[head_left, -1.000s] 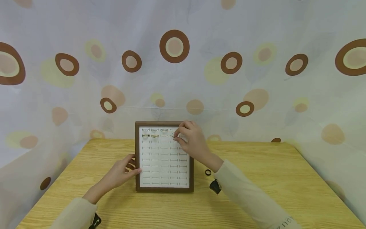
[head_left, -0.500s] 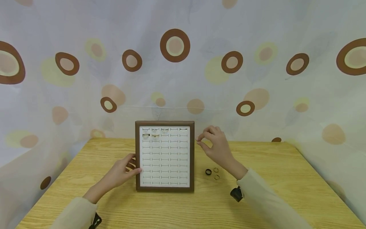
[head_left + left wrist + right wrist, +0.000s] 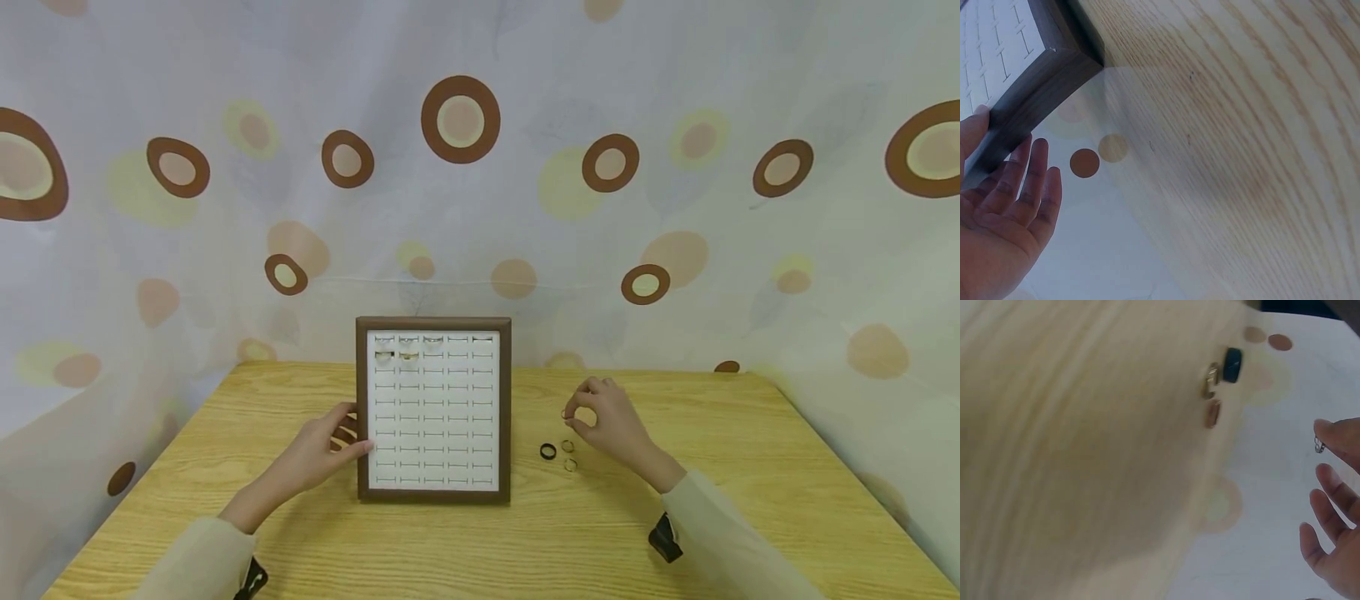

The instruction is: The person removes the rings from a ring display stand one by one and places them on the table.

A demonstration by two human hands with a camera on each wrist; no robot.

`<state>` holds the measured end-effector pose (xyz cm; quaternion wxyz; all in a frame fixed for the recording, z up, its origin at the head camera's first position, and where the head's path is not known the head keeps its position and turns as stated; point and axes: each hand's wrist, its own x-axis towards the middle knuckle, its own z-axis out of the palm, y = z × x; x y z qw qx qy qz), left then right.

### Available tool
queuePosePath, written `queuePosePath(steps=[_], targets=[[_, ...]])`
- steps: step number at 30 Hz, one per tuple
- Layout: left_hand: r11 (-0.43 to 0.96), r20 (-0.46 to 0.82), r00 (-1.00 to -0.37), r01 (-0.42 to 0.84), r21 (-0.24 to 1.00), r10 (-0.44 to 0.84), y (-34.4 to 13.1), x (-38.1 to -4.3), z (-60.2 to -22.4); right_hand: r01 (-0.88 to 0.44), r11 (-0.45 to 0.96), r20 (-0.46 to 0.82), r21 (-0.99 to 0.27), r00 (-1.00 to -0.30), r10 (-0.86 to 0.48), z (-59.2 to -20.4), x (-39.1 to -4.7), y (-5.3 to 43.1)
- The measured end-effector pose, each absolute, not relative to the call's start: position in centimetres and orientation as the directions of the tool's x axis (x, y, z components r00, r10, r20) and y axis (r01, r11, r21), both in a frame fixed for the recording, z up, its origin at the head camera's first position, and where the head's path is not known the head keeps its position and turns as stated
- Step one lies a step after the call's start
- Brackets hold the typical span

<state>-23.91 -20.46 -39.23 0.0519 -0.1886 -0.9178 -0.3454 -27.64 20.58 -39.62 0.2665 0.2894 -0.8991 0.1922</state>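
A ring display board with a brown frame and white slotted face stands upright on the table. My left hand grips its left edge, thumb on the front and other fingers at the side and behind. Several rings sit in its top two rows, including a gold ring. My right hand, right of the board, pinches a small silvery ring between thumb and index finger, the other fingers spread. Just below that hand, a black ring and two thin gold-toned rings, one nearer and one farther, lie on the table.
The wooden table extends to both sides of the board. A patterned cloth hangs behind and along the sides. Black wrist straps show at the cuffs of both light sleeves.
My right hand has drawn back from the board's upper right and come down rightward to the loose rings, the small ring still pinched. The left hand keeps its grip on the board.
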Motion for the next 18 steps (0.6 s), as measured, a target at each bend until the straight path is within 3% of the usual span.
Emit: queuePosePath(steps=[7, 18], targets=[[0.692, 0.227, -0.924, 0.382, 0.613, 0.309, -20.5, -23.9, -39.3, -0.569, 0.795, 0.449, -0.212, -0.779, -0.437, -41.0, -27.6, 22.2], [0.700, 0.209, -0.930, 0.364, 0.614, 0.301, -20.4, -23.9, -39.5, -0.506, 0.828, 0.270, -0.239, -0.854, -0.444, -41.7, -27.7, 23.2]])
